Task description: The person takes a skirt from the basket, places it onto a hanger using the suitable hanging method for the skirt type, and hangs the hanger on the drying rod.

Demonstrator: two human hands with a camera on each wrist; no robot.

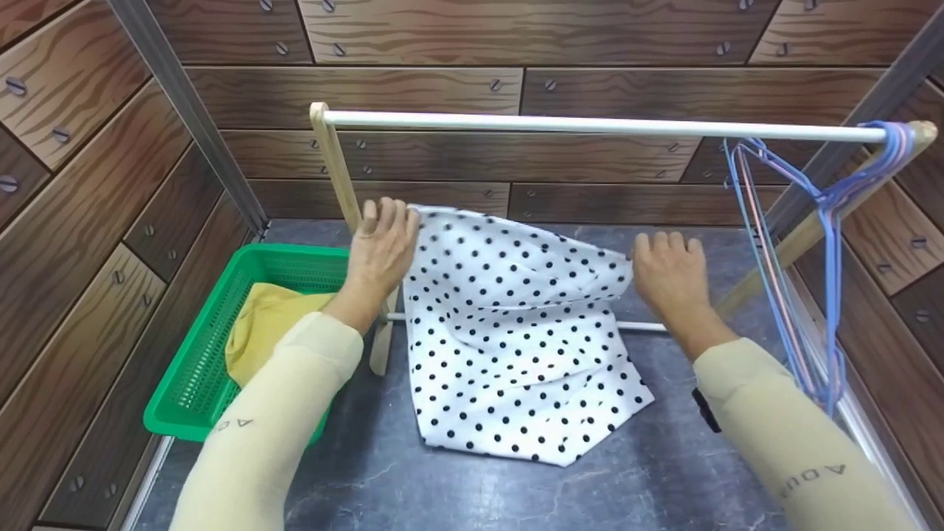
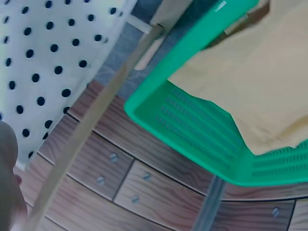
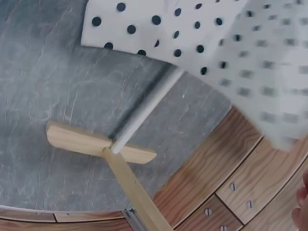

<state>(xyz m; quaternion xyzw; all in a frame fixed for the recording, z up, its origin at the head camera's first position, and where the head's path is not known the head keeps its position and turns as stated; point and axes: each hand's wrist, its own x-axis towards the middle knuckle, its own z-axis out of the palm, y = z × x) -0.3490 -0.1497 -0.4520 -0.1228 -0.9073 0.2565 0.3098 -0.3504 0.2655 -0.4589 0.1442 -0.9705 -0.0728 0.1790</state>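
Note:
A white cloth with black polka dots [image 1: 516, 332] hangs spread between the two hands, its lower part over the grey floor. The left hand [image 1: 383, 243] grips its upper left corner, close to the rack's wooden left post. At the upper right corner, the right hand [image 1: 670, 273] holds the cloth with its fingers curled over; the thumb is hidden. In the left wrist view only part of the left hand [image 2: 9, 178] shows at the edge, beside the cloth [image 2: 53, 62]. Fingertips [image 3: 302, 202] of the right hand barely enter the right wrist view, apart from the blurred cloth edge.
A rack with a white top rail [image 1: 590, 125] and wooden posts stands beyond the cloth. Several blue and pink hangers [image 1: 830, 280] hang at its right end. On the left, a green basket [image 1: 195, 361] holds a yellow cloth [image 1: 265, 324]. Wood-patterned walls enclose the space.

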